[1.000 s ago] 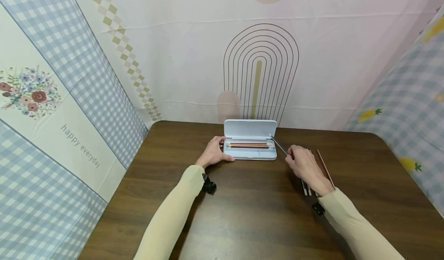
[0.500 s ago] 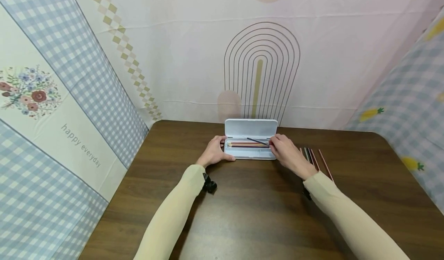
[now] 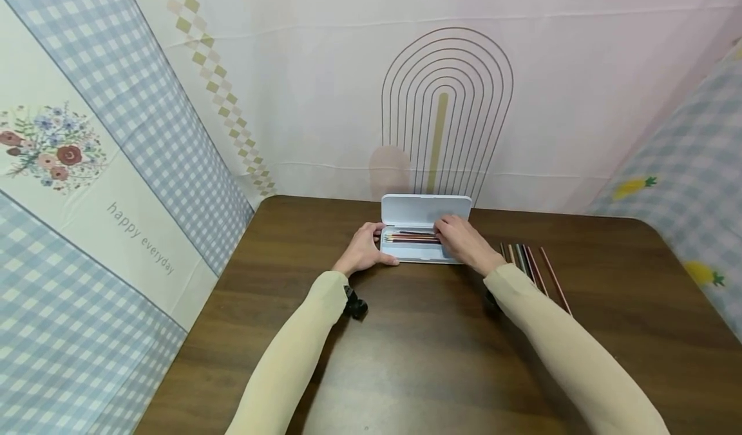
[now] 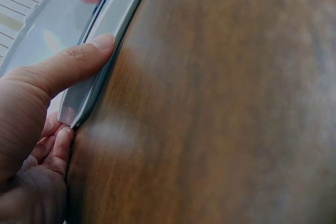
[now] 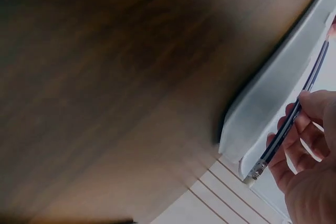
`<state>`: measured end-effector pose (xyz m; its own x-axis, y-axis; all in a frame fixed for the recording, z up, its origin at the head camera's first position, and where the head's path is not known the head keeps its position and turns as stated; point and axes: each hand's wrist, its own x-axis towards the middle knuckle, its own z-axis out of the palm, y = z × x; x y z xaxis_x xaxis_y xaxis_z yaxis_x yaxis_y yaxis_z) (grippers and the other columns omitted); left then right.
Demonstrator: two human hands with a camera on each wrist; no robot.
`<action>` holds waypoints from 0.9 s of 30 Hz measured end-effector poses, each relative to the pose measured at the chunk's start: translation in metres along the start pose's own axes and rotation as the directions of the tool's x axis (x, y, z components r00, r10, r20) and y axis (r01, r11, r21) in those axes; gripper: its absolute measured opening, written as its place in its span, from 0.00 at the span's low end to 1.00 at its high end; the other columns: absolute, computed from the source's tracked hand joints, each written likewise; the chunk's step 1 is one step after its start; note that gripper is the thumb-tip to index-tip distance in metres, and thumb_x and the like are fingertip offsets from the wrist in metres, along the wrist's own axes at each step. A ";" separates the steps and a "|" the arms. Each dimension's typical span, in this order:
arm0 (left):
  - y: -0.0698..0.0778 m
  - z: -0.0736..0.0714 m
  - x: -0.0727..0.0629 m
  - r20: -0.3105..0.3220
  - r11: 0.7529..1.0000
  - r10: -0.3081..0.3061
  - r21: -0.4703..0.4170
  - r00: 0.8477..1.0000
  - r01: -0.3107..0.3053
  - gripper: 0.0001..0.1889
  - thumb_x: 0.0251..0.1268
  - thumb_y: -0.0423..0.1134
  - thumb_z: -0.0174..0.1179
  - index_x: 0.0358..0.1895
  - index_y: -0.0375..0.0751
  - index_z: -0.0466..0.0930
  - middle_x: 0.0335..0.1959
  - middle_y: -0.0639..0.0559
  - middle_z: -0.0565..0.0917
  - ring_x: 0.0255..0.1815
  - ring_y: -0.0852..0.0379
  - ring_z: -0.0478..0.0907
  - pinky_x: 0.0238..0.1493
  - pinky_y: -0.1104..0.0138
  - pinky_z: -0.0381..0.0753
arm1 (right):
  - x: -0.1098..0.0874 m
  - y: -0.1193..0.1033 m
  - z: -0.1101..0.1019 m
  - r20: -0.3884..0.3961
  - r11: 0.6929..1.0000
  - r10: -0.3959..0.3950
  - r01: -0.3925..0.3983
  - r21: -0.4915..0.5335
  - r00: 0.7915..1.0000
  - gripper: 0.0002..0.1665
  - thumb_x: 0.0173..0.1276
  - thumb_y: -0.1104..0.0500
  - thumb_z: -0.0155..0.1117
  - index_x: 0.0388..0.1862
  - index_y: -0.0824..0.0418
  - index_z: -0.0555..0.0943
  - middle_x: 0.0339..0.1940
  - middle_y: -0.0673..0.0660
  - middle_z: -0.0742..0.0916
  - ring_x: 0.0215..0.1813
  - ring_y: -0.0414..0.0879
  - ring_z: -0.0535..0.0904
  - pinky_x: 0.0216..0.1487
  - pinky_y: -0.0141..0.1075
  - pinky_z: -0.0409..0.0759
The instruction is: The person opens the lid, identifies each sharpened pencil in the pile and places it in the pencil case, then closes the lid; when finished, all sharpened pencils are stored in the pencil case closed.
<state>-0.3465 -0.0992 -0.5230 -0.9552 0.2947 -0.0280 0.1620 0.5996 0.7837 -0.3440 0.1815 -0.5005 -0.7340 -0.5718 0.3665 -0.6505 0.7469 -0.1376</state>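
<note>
A pale blue pencil case [image 3: 406, 252] lies open on the table, its lid [image 3: 414, 210] raised at the back. Round its left end my left hand [image 3: 361, 249] holds it, the thumb [image 4: 86, 59] along the front edge and the fingers at the end. My right hand [image 3: 462, 240] is over the right part of the case. It pinches a dark, light-striped pencil [image 5: 289, 125] with a metal ferrule and white eraser, seen in the right wrist view. Several coloured pencils [image 3: 413, 238] lie lengthwise inside; the right hand hides their right ends.
To the right, several more pencils [image 3: 537, 270] lie roughly side by side on the brown wooden table [image 3: 394, 357], partly behind the right sleeve. A patterned cloth [image 3: 324, 100] hangs just behind the case. Checked cloths flank the table.
My right hand has carried the dark pencil left from beside the pencil row into the case, turning it lengthwise. My left hand has kept its hold on the case. The head view has shifted slightly.
</note>
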 end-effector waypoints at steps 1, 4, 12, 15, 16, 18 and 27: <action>0.000 0.000 0.000 -0.001 1.000 0.001 0.000 1.000 -0.001 0.53 0.50 0.44 0.88 0.80 0.34 0.70 0.73 0.38 0.76 0.71 0.42 0.76 0.77 0.52 0.78 | 0.001 0.000 0.001 0.007 1.000 -0.002 0.002 0.007 1.000 0.05 0.76 0.72 0.64 0.38 0.66 0.82 0.39 0.63 0.87 0.44 0.61 0.82 0.51 0.54 0.84; 0.000 0.000 0.001 0.000 1.000 0.004 0.005 1.000 -0.004 0.53 0.49 0.44 0.88 0.79 0.34 0.70 0.72 0.38 0.76 0.71 0.42 0.77 0.77 0.52 0.78 | 0.006 0.001 0.004 0.030 1.000 -0.005 0.005 0.016 1.000 0.06 0.76 0.72 0.63 0.37 0.66 0.82 0.38 0.62 0.86 0.44 0.60 0.82 0.51 0.54 0.83; 0.001 -0.001 0.001 0.003 1.000 -0.007 0.001 1.000 0.007 0.54 0.50 0.44 0.88 0.80 0.35 0.69 0.75 0.37 0.75 0.72 0.42 0.76 0.77 0.52 0.78 | 0.015 0.001 0.008 0.085 1.000 0.027 -0.028 0.010 0.996 0.06 0.77 0.70 0.65 0.38 0.64 0.83 0.39 0.60 0.87 0.44 0.58 0.82 0.49 0.53 0.84; 0.001 0.000 0.000 0.000 1.000 -0.009 0.001 1.000 0.009 0.54 0.50 0.44 0.88 0.80 0.35 0.69 0.75 0.38 0.75 0.72 0.42 0.76 0.77 0.52 0.77 | 0.018 0.000 0.009 0.099 0.999 0.039 -0.039 0.001 0.994 0.05 0.77 0.69 0.67 0.38 0.64 0.84 0.39 0.60 0.88 0.45 0.58 0.83 0.49 0.53 0.85; 0.001 0.000 0.000 -0.002 1.000 -0.009 0.000 1.000 0.009 0.53 0.50 0.44 0.88 0.80 0.35 0.69 0.74 0.38 0.75 0.72 0.42 0.76 0.77 0.52 0.77 | 0.019 0.000 0.009 0.105 0.999 0.045 -0.045 -0.002 0.993 0.05 0.77 0.69 0.67 0.38 0.64 0.84 0.40 0.60 0.89 0.45 0.58 0.84 0.49 0.53 0.85; 0.002 0.000 0.000 -0.005 1.000 -0.008 0.000 1.000 0.008 0.53 0.50 0.44 0.88 0.80 0.35 0.70 0.74 0.38 0.75 0.71 0.42 0.76 0.77 0.52 0.78 | 0.020 -0.001 0.009 0.120 0.998 0.061 -0.062 0.001 0.991 0.03 0.77 0.68 0.68 0.40 0.64 0.85 0.42 0.60 0.89 0.47 0.58 0.85 0.51 0.53 0.86; 0.002 0.000 0.000 -0.008 1.000 -0.012 -0.003 1.000 0.012 0.53 0.50 0.44 0.88 0.79 0.35 0.70 0.74 0.38 0.75 0.70 0.43 0.77 0.77 0.53 0.78 | 0.022 -0.002 0.005 0.160 0.995 0.095 -0.098 0.009 0.983 0.03 0.76 0.68 0.70 0.43 0.66 0.90 0.45 0.62 0.91 0.50 0.59 0.88 0.56 0.54 0.89</action>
<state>-0.3465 -0.0975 -0.5214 -0.9589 0.2818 -0.0323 0.1502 0.6008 0.7852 -0.3604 0.1660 -0.4965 -0.8142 -0.5451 0.1998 -0.5774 0.7963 -0.1806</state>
